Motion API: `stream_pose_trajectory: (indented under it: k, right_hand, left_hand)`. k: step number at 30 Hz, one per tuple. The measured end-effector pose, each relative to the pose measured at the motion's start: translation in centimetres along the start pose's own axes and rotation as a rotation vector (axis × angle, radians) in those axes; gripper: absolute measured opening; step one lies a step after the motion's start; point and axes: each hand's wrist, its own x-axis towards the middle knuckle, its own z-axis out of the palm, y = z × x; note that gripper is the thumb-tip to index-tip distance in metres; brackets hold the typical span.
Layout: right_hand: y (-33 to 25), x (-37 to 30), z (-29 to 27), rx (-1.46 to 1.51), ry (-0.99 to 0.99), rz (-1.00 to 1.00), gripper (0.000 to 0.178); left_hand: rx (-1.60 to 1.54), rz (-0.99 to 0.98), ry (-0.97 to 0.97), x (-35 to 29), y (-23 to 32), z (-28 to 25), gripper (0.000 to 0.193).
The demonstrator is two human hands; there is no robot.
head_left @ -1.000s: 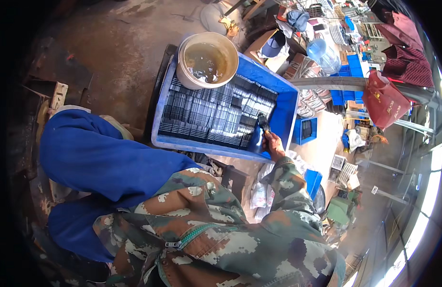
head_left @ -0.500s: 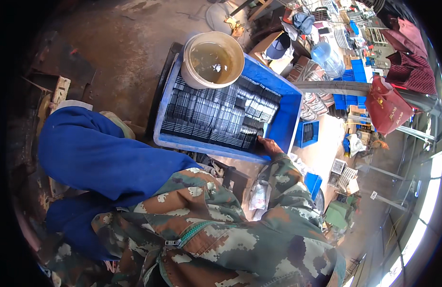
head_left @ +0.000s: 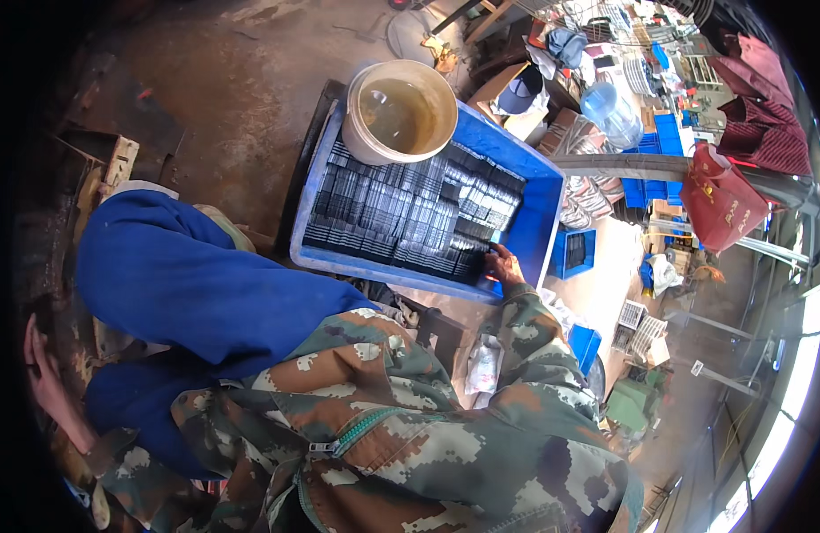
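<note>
A blue plastic crate [head_left: 539, 233] stands tilted in front of me, packed with rows of thin dark metal plates [head_left: 383, 209] set on edge. My right hand [head_left: 505, 265] reaches into its near right corner. Its fingers are bent together at the end of the nearest row; what they hold there is too small to make out. Far to the left, beside my knee in blue cloth [head_left: 188, 284], my left hand [head_left: 55, 391] shows with its fingers stretched out and nothing in them. A round cream bucket [head_left: 366, 138] of murky liquid rests over the crate's far left corner.
A metal post [head_left: 623, 166] runs beyond the crate, with a red bag [head_left: 723, 197] hanging at it. Smaller blue bins [head_left: 573, 252], a clear water bottle [head_left: 613, 115] and a cardboard box [head_left: 492, 93] lie to the right. A wooden piece [head_left: 119, 164] stands at left.
My left hand has come into view at the left edge, fingers extended. My right hand has shifted slightly up at the row's end, its fingers more bent.
</note>
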Motion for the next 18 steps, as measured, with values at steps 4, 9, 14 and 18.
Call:
stream_pose_trajectory:
  k: [4, 9, 14, 18]
  right_hand:
    - [2.1, 1.9, -1.5, -0.42, 0.271, -0.166, 0.053]
    - [-4.2, 0.8, -3.4, -0.525, 0.496, -0.64, 0.043]
    - [-21.2, -3.5, 4.5, 0.043, 0.322, -0.841, 0.033]
    - [-35.2, -10.1, 14.8, 0.008, 0.131, -1.157, 0.036]
  left_hand:
    - [-0.088, -0.067, 0.106, -0.4, 2.4, 1.1, 0.031]
    - [-0.575, -0.168, 0.116, -1.7, 6.0, 0.9, 0.025]
    - [-0.818, -0.061, 0.267, -0.7, 8.8, -1.5, 0.026]
    - [-0.84, 0.039, 0.341, 0.5, 9.8, -3.8, 0.025]
